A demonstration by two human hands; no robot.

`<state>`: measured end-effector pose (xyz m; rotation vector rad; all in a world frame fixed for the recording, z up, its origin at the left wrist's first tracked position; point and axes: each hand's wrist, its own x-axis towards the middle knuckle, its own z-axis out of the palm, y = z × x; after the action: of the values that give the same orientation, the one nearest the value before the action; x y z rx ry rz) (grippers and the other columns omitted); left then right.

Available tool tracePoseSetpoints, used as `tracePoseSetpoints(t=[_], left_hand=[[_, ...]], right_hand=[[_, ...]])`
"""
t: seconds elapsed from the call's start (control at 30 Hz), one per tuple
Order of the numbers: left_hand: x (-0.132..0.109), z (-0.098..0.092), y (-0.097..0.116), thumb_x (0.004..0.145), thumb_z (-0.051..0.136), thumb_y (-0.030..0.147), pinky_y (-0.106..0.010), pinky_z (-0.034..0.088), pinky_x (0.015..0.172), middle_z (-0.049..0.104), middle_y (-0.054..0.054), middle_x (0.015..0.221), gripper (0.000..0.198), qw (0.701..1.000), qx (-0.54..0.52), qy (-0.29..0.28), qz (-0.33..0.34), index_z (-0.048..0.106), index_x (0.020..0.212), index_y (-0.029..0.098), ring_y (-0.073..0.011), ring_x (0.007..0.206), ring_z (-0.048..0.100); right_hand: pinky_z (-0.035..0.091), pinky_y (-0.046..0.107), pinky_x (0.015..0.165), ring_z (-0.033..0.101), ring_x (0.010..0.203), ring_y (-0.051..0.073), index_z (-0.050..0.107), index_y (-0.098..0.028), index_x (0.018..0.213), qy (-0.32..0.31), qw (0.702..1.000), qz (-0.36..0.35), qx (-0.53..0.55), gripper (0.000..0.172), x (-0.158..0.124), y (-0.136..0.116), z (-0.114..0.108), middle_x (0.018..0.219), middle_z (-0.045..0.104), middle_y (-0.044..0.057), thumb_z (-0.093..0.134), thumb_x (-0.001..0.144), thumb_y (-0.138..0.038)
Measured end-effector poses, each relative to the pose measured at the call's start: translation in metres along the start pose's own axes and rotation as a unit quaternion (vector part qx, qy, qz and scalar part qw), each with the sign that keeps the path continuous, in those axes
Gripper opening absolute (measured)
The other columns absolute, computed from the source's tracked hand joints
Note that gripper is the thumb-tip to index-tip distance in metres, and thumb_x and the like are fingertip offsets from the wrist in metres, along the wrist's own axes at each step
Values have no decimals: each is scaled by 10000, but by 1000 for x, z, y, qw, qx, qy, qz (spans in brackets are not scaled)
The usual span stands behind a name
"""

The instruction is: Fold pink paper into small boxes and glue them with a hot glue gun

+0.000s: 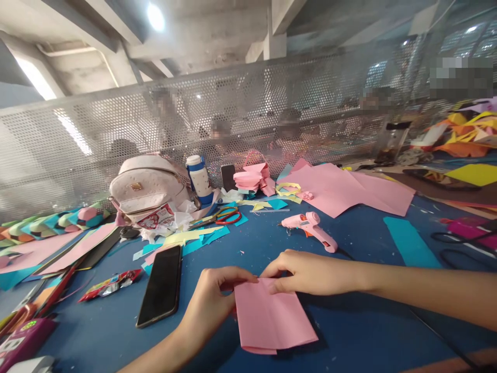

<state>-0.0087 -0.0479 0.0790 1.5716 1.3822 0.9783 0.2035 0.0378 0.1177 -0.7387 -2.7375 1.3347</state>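
A folded sheet of pink paper (pixel 274 321) is held between my two hands above the blue table (pixel 209 347). My left hand (pixel 217 290) grips its upper left edge, with thumb and fingers closed on it. At the top edge, my right hand (pixel 295 272) pinches the paper, its thumb lying on the front face. A crease runs down the middle of the sheet, and its lower edge shows more than one layer. Just beyond my right hand lies a pink hot glue gun (pixel 310 228), its nozzle pointing left. Left of my left hand rests a black smartphone (pixel 161 285).
Red-handled scissors (pixel 225 215) lie among paper scraps near a pale backpack (pixel 149 181) and a white-and-blue bottle (pixel 200 181). Large pink sheets (pixel 349 186) and a blue strip (pixel 411 243) lie to the right. A perforated metal screen (pixel 97 132) stands behind; people are beyond it.
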Motion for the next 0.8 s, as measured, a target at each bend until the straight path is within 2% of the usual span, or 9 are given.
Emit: tracePoseSetpoints(t=[0.1, 0.23, 0.33, 0.47, 0.57, 0.6, 0.67, 0.73, 0.8], left_hand=[[0, -3, -1, 690, 552, 79, -241, 556, 683, 783, -44, 884, 356, 999, 12, -31, -10, 799, 927, 176, -220, 798, 725], [0, -6, -3, 747, 510, 114, -210, 501, 565, 775, -41, 828, 396, 997, 18, -75, -26, 789, 1024, 163, -179, 661, 690], [4, -10, -2, 784, 511, 131, -193, 472, 555, 774, -40, 849, 389, 993, 15, -113, -32, 776, 1066, 165, -166, 677, 679], [14, -30, 4, 861, 557, 201, -224, 515, 718, 767, -52, 1027, 372, 966, -44, -252, -39, 708, 1200, 196, -176, 837, 700], [23, -53, 10, 883, 613, 290, -310, 485, 949, 691, -92, 1243, 405, 937, -38, -343, -45, 652, 1275, 198, -224, 1086, 662], [25, -59, 12, 879, 625, 311, -323, 469, 983, 683, -100, 1256, 413, 936, -31, -347, -48, 650, 1275, 195, -232, 1139, 642], [31, -65, 16, 879, 617, 353, -323, 482, 957, 693, -106, 1232, 422, 948, -28, -309, -65, 651, 1267, 190, -236, 1139, 643], [36, -62, 21, 875, 601, 356, -275, 500, 854, 742, -76, 1078, 354, 959, 33, -276, -56, 708, 1161, 178, -210, 992, 679], [41, -53, 27, 864, 588, 337, -214, 463, 692, 714, -16, 799, 255, 949, 121, -292, -20, 759, 926, 158, -156, 752, 633]], right_hand=[[369, 236, 671, 577, 790, 156, 743, -164, 991, 0, 1000, -13, 15, 290, 4, 6, 2, 858, 681, 12, 535, 929, -357], [327, 225, 615, 494, 693, 119, 718, -148, 851, 18, 1000, -12, 7, 269, 7, 9, 5, 720, 563, -24, 538, 913, -338], [293, 225, 581, 441, 650, 106, 674, -145, 752, 17, 1000, -4, 8, 254, 9, 8, 5, 662, 473, -36, 539, 889, -311], [287, 225, 567, 414, 622, 99, 632, -141, 702, 4, 1000, -2, 26, 254, 11, 7, 4, 653, 451, -35, 513, 876, -282], [289, 221, 551, 410, 610, 98, 646, -138, 733, 1, 999, 1, 34, 238, 12, 8, 3, 652, 458, -32, 514, 871, -280], [281, 220, 537, 402, 598, 95, 645, -137, 732, 1, 1000, 1, 31, 236, 13, 9, 2, 641, 450, -34, 517, 869, -281], [250, 223, 508, 366, 563, 86, 627, -139, 697, 1, 1000, -6, 17, 258, 14, 9, 1, 601, 406, -44, 518, 875, -291], [228, 228, 495, 335, 544, 81, 615, -140, 664, 2, 1000, -11, -6, 287, 15, 8, 1, 576, 367, -51, 515, 881, -299], [235, 228, 504, 355, 554, 83, 654, -142, 698, 11, 999, -4, -33, 277, 16, 6, 0, 577, 399, -51, 512, 882, -292]])
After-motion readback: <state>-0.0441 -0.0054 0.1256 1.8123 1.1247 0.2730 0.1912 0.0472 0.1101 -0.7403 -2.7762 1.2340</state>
